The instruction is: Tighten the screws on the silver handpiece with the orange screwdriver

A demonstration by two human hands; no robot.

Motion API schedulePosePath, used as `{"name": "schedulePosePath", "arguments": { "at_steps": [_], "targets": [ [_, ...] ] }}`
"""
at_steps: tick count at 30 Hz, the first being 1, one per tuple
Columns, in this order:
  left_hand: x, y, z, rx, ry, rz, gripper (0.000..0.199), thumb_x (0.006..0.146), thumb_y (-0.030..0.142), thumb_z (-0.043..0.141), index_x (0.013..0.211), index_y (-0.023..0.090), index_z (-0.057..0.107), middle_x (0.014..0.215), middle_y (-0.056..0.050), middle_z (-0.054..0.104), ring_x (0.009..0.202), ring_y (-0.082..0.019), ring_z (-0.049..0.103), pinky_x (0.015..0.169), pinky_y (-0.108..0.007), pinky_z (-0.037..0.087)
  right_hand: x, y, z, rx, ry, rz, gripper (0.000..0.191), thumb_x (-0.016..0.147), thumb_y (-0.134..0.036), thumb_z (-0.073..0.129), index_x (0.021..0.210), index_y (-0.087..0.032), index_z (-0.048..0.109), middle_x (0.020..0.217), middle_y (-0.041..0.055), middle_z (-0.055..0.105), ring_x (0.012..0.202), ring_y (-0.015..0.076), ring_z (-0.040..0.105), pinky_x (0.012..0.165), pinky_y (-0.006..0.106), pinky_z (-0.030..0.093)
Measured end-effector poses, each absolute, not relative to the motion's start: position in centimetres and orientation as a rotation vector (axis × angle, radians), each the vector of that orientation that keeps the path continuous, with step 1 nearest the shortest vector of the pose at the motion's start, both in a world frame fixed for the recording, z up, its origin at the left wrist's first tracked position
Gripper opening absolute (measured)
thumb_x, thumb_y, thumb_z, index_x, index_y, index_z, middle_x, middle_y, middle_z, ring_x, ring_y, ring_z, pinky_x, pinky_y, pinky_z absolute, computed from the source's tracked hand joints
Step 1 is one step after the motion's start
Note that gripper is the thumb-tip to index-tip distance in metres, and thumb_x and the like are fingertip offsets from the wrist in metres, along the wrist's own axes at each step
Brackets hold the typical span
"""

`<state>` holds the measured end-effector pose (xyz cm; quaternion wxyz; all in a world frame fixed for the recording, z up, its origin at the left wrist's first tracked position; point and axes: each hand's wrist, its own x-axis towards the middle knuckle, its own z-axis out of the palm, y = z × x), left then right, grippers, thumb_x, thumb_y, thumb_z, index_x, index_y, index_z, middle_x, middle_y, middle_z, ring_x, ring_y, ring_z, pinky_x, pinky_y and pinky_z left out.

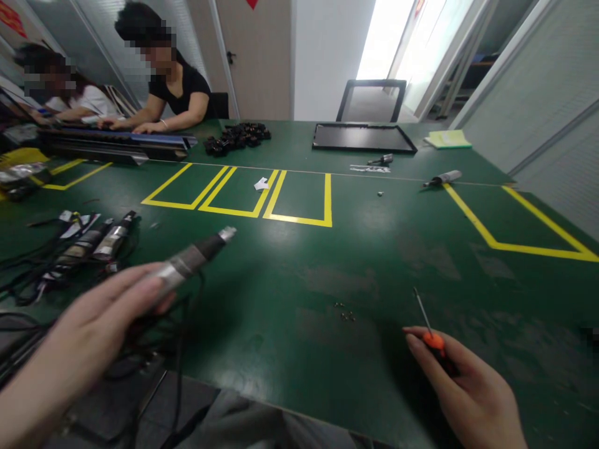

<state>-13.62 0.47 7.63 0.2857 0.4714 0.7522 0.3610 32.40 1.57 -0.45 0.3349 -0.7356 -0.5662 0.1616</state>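
My left hand (126, 299) is wrapped round a silver and black cylinder that looks like an electric screwdriver (187, 260). Its metal nose points up and to the right, above the table, and dark cable hangs beneath it. At the right, my right hand (468, 380) grips a small hand screwdriver (433, 338) with an orange and dark handle. That thin shaft points up and slightly left. Several tiny screws (347, 315) lie on the green table (290, 349) between my hands.
Several similar cylindrical tools (115, 236) with tangled cables lie at the left. Yellow tape outlines (299, 220) mark the table. Farther back are black parts (238, 136), a black frame (365, 138), a grey tool (442, 179) and yellow-green paper (448, 139). Two people sit at the far left.
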Motion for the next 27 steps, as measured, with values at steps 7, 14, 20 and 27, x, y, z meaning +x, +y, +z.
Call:
{"name": "schedulePosePath", "arguments": {
  "at_steps": [7,14,20,27],
  "targets": [
    [-4.4,1.0,4.6,0.897,1.493,0.863,0.048,0.081,0.061,0.072,0.109,0.022,0.075,0.078,0.000,0.067,0.074,-0.018,0.058,0.065,-0.025,0.041,32.2,1.6,-0.1,-1.893,-1.496,0.425,0.034,0.074,-0.055,0.066,0.083,-0.026,0.082,0.077,0.0046,0.083,0.067,0.0253,0.076,0.058,0.030,0.058],
    [-3.2,0.6,4.3,0.692,1.235,0.843,0.046,0.078,0.052,0.079,0.110,0.020,0.073,0.078,0.000,0.065,0.059,-0.011,0.049,0.051,-0.020,0.034,32.3,1.5,-0.1,-1.937,-1.470,0.470,0.036,0.072,-0.057,0.067,0.084,-0.027,0.082,0.080,0.0046,0.083,0.071,0.0266,0.076,0.062,0.032,0.058],
    [-2.2,0.3,3.6,0.509,0.959,0.755,0.046,0.078,0.049,0.082,0.108,0.017,0.070,0.077,-0.003,0.068,0.051,-0.007,0.046,0.045,-0.018,0.031,32.2,1.6,-0.1,-1.992,-1.402,0.415,0.044,0.072,-0.061,0.065,0.096,-0.026,0.077,0.078,0.0049,0.080,0.071,0.0274,0.075,0.060,0.034,0.057],
    [-2.4,-0.1,2.5,0.665,0.836,0.736,0.053,0.076,0.048,0.085,0.114,0.018,0.068,0.085,-0.006,0.073,0.068,-0.011,0.054,0.057,-0.020,0.035,32.1,1.1,-0.5,-1.888,-1.183,0.583,0.048,0.075,-0.060,0.065,0.104,-0.022,0.065,0.082,0.0063,0.075,0.065,0.0229,0.071,0.062,0.033,0.058]
  ]
}}
